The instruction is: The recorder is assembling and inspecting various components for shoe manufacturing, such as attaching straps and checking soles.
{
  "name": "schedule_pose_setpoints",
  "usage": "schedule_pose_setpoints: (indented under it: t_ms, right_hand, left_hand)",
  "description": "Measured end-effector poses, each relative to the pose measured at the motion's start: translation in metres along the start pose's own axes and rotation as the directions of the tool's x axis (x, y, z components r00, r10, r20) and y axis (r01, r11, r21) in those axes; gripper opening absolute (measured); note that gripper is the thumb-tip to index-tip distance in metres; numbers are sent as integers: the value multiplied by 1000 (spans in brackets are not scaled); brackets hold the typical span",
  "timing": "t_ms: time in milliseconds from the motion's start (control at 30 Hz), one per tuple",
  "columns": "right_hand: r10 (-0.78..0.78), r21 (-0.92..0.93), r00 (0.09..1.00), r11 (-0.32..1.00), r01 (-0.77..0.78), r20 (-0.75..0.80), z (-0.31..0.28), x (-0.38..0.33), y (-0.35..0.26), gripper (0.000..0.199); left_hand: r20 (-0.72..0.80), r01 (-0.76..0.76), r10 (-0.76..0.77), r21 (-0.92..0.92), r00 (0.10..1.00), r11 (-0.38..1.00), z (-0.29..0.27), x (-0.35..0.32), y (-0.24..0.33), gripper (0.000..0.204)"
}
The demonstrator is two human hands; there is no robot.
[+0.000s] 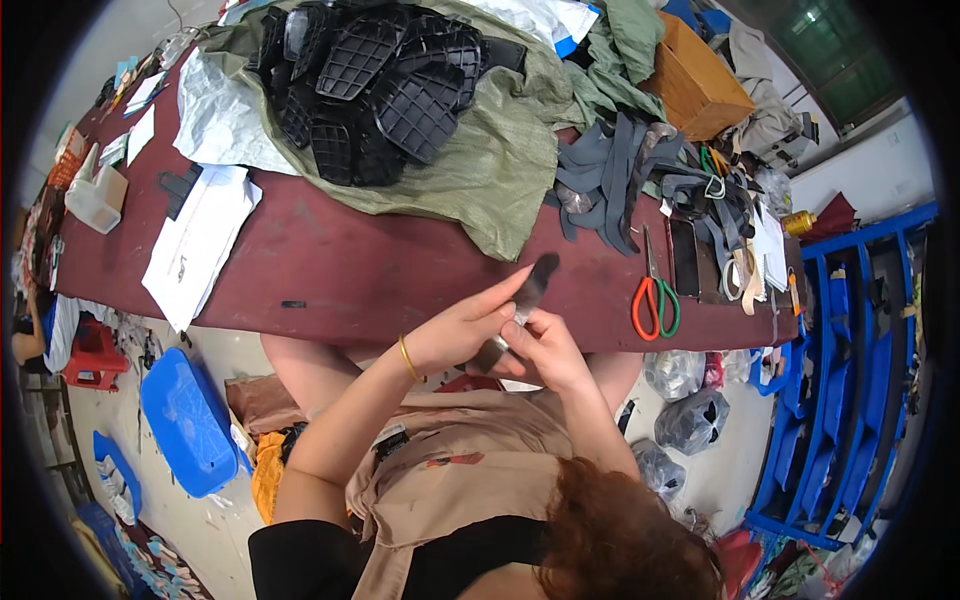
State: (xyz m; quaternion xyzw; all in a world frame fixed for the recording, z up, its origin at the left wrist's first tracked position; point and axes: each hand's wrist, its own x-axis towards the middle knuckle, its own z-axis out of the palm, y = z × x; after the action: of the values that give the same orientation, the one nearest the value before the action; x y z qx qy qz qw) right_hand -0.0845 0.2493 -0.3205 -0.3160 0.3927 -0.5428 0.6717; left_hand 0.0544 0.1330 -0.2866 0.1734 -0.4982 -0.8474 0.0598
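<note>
Nearest to us is reddish-brown hair (625, 540) at the bottom edge, then a tan apron (470, 480) over our lap. Above it our 2 hands meet at the near edge of the dark red table (380, 270). Our left hand (462, 328) pinches the upper part of a dark leather strip (520, 305), thumb and fingers closed on it; our right hand (545, 350) is closed on its lower end. The strip runs slanted, its top tip over the table edge. To work it well, we judge it best to keep the strip taut between both hands and move the grip along in short steps. Orange-handled scissors (652, 300) lie on the table just to the right, near a pile of grey straps (610, 180); black ribbed pads (380, 85) are heaped further back.
</note>
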Motion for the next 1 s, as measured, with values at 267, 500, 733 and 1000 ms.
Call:
schedule_pose_setpoints:
  t_ms: [267,500,733,1000]
  right_hand:
    - [-571,-579,645,781,236,-508,32,-60,-55,28]
    - [-443,-179,660,885,430,-607,15,-67,-50,22]
    - [-531,158,685,722,674,-499,-11,-75,-78,57]
    - [-446,-313,855,878,362,-263,26,8,-98,20]
  left_hand:
    - [-51,266,979,964,198,-4,-129,55,104,48]
    - [-61,339,849,930,525,-142,-127,98,97,55]
    - [-592,-498,669,456,449,738,-137,52,119,39]
    - [221,-113,415,957,883,-269,-94,44,40,60]
